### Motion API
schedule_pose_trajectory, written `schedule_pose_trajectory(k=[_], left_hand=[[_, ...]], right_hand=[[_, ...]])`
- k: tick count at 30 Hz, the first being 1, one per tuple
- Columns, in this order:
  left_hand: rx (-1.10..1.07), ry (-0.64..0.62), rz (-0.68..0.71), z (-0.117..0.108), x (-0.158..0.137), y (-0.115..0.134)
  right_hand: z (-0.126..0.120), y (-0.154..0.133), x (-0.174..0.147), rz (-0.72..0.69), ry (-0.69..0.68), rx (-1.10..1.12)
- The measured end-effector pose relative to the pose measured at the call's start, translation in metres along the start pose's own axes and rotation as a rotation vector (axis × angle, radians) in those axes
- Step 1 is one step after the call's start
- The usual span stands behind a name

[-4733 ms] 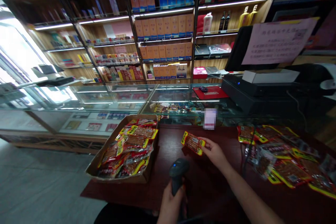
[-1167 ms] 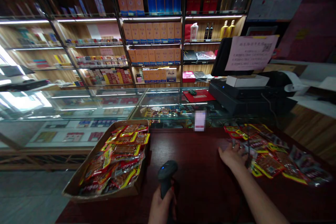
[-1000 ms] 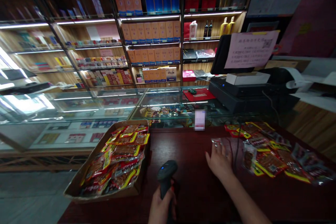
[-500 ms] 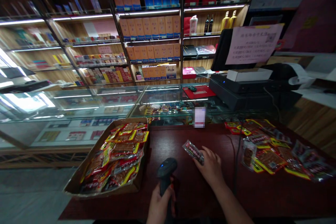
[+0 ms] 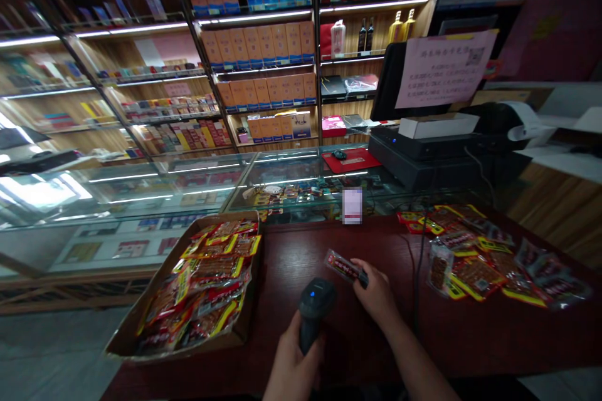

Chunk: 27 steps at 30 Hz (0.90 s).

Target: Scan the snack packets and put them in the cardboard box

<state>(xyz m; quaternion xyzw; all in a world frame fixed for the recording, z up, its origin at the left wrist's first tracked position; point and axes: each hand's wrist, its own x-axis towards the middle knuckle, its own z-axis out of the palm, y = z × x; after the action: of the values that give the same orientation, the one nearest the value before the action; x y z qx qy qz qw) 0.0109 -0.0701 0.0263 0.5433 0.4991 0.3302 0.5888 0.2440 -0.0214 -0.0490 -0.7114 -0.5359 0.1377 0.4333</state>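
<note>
My left hand [image 5: 298, 351] is wrapped round the handle of a dark barcode scanner [image 5: 317, 299], whose head shows a small blue light. The scanner stands upright over the counter, just left of the packet. Between the thumb and fingers of my right hand [image 5: 375, 288] is a slim snack packet [image 5: 342, 265] in clear and dark wrapping with pale lettering. Its free end points up and to the left. Left of both hands, an open cardboard box [image 5: 251, 319] holds many red and yellow snack packets [image 5: 216, 266]. Similar loose packets [image 5: 480, 276] lie spread on the right.
The dark red wooden counter [image 5: 291, 250] adjoins a glass display case [image 5: 188, 188]. A cable [image 5: 417, 276] runs down the counter right of my right hand. Behind stand a monitor with a paper notice [image 5: 442, 69], a black cash drawer [image 5: 423, 156] and a red mouse mat [image 5: 355, 163].
My left hand has moved the scanner right and slightly up, closer to the packet. The packet in my right hand lies at a flatter angle. The whole view has shifted a little.
</note>
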Motion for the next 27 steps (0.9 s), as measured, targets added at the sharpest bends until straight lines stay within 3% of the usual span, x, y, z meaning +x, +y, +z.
schedule_pose_trajectory(k=[7,27], left_hand=[[0.0,-0.094,-0.04,0.013,0.0,0.007],[0.03,-0.129,-0.044,0.015,-0.003,0.002]], right_hand=[[-0.002,-0.005,0.001,0.02,-0.089,0.317],[0.009,0.004,0.001,-0.129,-0.053,0.384]])
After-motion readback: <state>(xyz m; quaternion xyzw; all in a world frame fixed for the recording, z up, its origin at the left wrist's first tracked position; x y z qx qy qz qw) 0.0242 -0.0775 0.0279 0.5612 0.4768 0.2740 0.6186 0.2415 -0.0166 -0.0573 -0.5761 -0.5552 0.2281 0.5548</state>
